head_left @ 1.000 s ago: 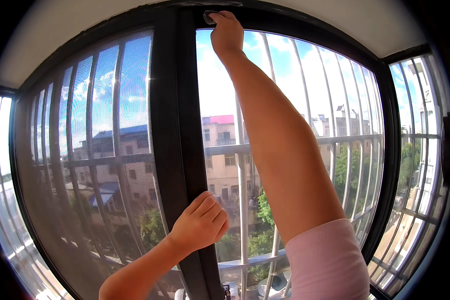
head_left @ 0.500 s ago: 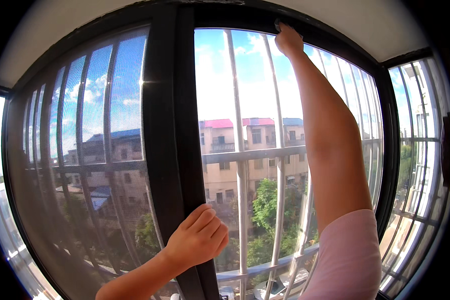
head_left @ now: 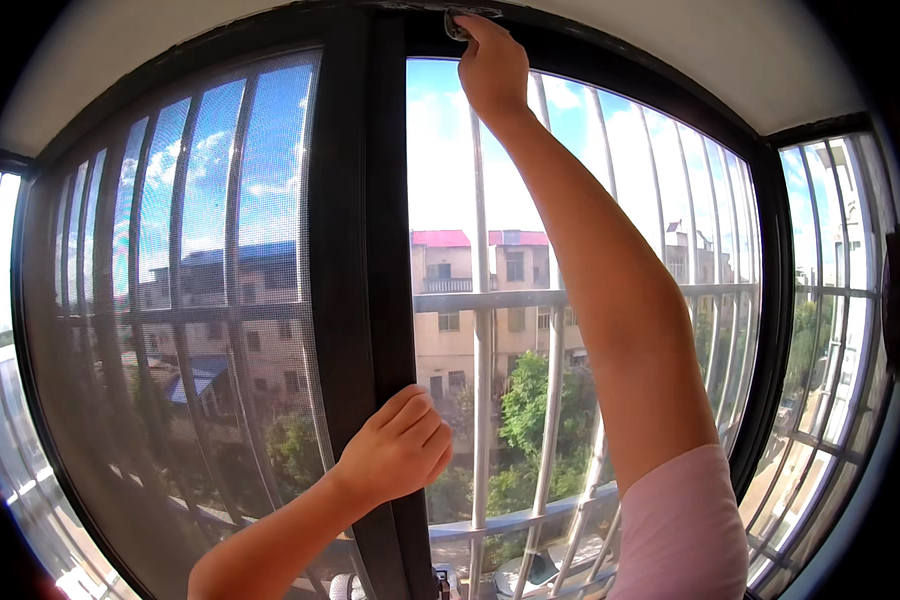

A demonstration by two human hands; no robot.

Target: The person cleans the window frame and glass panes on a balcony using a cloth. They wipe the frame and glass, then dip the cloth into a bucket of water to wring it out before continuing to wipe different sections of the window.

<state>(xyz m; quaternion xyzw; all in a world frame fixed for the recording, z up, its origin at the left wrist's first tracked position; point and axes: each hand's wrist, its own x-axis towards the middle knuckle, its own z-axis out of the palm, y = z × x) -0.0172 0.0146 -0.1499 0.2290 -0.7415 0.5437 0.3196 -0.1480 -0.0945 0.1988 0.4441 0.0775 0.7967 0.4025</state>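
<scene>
A dark window frame (head_left: pixel 370 300) is being gripped low on its upright by the left hand (head_left: pixel 398 450), whose fingers are curled round the edge of the bar. The right hand (head_left: pixel 492 70) is being held high against the top rail (head_left: pixel 610 70), and a small grey cloth (head_left: pixel 457 22) is being pressed there under the fingertips; only a corner of the cloth is showing, so how firmly it is being pinched cannot be told. To the left of the upright a mesh screen (head_left: pixel 200 300) is standing shut, while the opening to the right is being left bare, with only pale metal bars (head_left: pixel 481 330) between the arm and the street. Beyond the bars, buildings (head_left: pixel 470 300) and green trees (head_left: pixel 530 420) are being seen well below. From here the cloth is judged to be at risk of being lost: it is being worked right at the open side, and a slip of the fingertips would let it be dropped between the bars and out of reach. With the right arm being stretched to its full height, balance is also being strained. The left hand is being wrapped round the edge of the frame, so its fingers could be pinched if the frame were slid.
</scene>
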